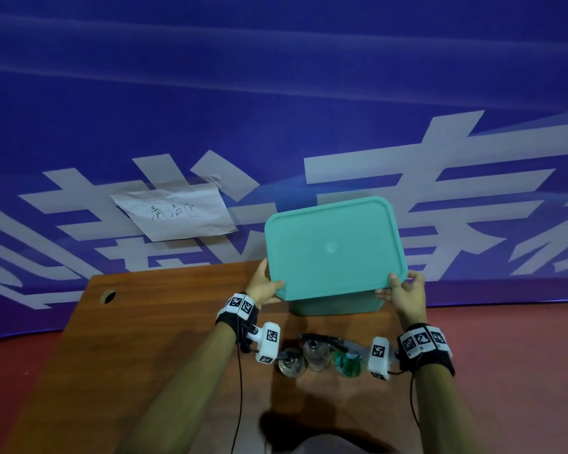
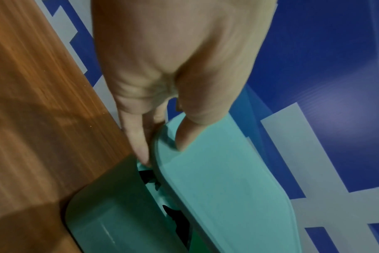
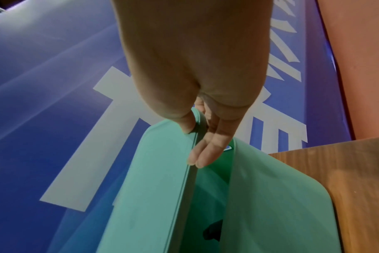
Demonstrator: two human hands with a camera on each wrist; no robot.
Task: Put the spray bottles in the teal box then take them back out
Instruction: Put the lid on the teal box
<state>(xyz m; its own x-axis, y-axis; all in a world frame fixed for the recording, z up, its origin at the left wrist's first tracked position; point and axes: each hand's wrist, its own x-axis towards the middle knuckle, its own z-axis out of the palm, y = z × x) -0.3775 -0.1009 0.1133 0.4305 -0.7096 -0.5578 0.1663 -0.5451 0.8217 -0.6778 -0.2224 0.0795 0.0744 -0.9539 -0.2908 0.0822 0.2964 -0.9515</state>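
Left hand [image 1: 263, 287]: pinching left edge of flat teal plastic lid [image 1: 335, 247], thumb on top.
Right hand [image 1: 405, 294]: pinching lid's right edge.
Lid: tilted, raised over teal plastic box [image 1: 333, 305], centre frame.
Spray bottles [image 1: 318, 353]: three, below the hands, on brown wooden table [image 1: 138, 326].

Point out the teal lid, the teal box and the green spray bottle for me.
teal lid [image 1: 333, 247]: head view, middle of its top face.
teal box [image 1: 333, 304]: head view, near wall below the lid.
green spray bottle [image 1: 347, 364]: head view, its green body.
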